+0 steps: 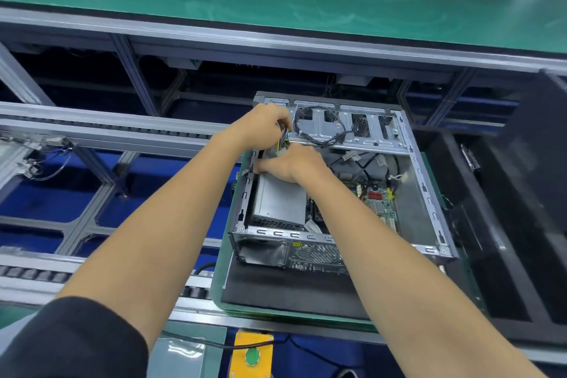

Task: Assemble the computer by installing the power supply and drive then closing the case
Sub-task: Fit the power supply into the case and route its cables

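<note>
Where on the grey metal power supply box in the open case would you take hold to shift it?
Probably the grey metal power supply box is best gripped from above by its two long side edges. Its flat top faces up and open, while the silver steel case wall hugs its left side and the coloured cable bundle, held by the left hand, leaves its far end.

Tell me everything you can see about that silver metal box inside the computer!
The power supply is a plain grey box of what looks like sheet metal, lying flat in the near left corner of the open computer case. Its top is smooth and its near edge has small vent holes. The right hand rests on its far end. Coloured wires rise just beyond that end, and the left hand grips them.
</note>
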### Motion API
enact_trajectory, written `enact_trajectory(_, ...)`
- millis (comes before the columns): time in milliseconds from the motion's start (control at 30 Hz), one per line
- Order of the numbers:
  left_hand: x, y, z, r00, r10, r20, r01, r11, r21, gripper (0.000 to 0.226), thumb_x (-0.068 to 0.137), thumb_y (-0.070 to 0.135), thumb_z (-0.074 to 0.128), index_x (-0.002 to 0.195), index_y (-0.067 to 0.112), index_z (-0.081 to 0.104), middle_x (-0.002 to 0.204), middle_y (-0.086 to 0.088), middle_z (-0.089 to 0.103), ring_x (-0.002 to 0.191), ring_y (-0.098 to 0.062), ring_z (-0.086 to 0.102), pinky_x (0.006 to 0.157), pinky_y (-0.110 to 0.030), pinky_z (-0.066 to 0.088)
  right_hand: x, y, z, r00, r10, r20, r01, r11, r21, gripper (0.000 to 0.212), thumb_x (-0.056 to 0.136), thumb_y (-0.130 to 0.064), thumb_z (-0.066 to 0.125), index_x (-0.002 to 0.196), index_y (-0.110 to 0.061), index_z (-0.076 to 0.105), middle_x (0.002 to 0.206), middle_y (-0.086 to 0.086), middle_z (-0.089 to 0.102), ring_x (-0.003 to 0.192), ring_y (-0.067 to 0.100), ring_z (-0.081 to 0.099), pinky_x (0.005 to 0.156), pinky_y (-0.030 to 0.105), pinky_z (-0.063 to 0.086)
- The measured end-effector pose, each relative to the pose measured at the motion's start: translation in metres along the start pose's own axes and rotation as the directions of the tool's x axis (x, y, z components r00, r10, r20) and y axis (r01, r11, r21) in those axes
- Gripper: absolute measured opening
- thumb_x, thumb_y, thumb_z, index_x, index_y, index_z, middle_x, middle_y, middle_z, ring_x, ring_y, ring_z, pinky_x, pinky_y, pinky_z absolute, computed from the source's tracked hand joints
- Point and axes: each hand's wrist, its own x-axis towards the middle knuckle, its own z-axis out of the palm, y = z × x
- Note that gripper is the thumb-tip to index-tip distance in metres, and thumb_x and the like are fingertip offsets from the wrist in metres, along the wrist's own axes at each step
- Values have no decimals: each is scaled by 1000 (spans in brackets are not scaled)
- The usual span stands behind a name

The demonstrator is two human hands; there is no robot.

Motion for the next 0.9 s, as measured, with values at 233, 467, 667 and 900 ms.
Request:
enact_trajectory(233, -1, -3, 10, 999, -8, -33, 10, 999, 43, 44, 79, -10, 36, 89, 14, 72, 87, -3, 64, 77, -20, 57, 59, -25, 43, -1, -2, 2, 999, -2, 48, 3, 1000, -30, 68, 65, -68, 68, 100, -17, 42, 99, 4, 47, 86, 25, 48, 48, 27, 31)
enact_trajectory(467, -2, -9, 17, 999, -6, -47, 13, 987, 162, 41, 81, -7, 41, 92, 14, 75, 85, -7, 65, 83, -25, 57, 67, -37, 51, -1, -5, -4, 993, -16, 120, 22, 998, -55, 52, 71, -65, 67, 83, -18, 49, 92, 1, 49, 82, 22, 52, 54, 30, 38)
enact_trajectory(667, -7, -12, 22, 999, 8, -40, -1, 986, 167, 39, 83, -5, 41, 96, 12, 73, 97, -13, 68, 107, -30, 53, 77, -40, 49, -1, -2, -8, 975, -19, 221, 21, 1000, -4, 86, 71, -71, 66, 136, -18, 46, 134, 8, 49, 84, 30, 61, 70, 42, 59)
enact_trajectory(900, -12, -11, 25, 999, 6, 42, -11, 991, 136, 45, 79, -5, 42, 115, 15, 61, 114, -6, 60, 103, -25, 53, 85, -41, 48, 12, 32, -12, 962, -44, 271, -19, 974, 225, 61, 84, -58, 65, 115, -8, 50, 112, 12, 63, 67, 29, 73, 68, 40, 62)
